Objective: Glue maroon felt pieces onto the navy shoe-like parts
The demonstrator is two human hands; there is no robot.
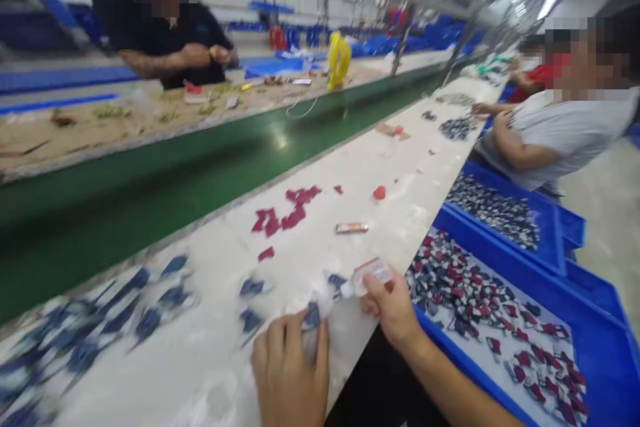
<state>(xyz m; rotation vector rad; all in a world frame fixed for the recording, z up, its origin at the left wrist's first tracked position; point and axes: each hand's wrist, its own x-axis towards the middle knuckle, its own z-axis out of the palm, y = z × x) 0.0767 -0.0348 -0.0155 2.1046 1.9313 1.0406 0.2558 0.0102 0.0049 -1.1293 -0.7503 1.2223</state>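
My left hand (pixel 287 370) is closed at the near edge of the white bench (pixel 210 353), pinching a small dark blue and pale part (pixel 313 315) between thumb and fingers. In my right hand (pixel 397 310) is a small clear squeeze bottle (pixel 371 275) with a printed label, tilted so its pale nozzle points left toward that part. Another blue part (pixel 337 280) lies just beyond the nozzle, and a blue part (pixel 250 320) rests left of my left hand. The picture is blurred around both hands.
Many blue parts (pixel 120 307) spread along the bench at left. Dark red pieces (pixel 293 213), a small tube (pixel 351 228) and a red cap (pixel 379 192) lie farther off. Blue trays (pixel 595 347) of parts stand at right. One person (pixel 555 133) sits at right, another (pixel 165 33) across.
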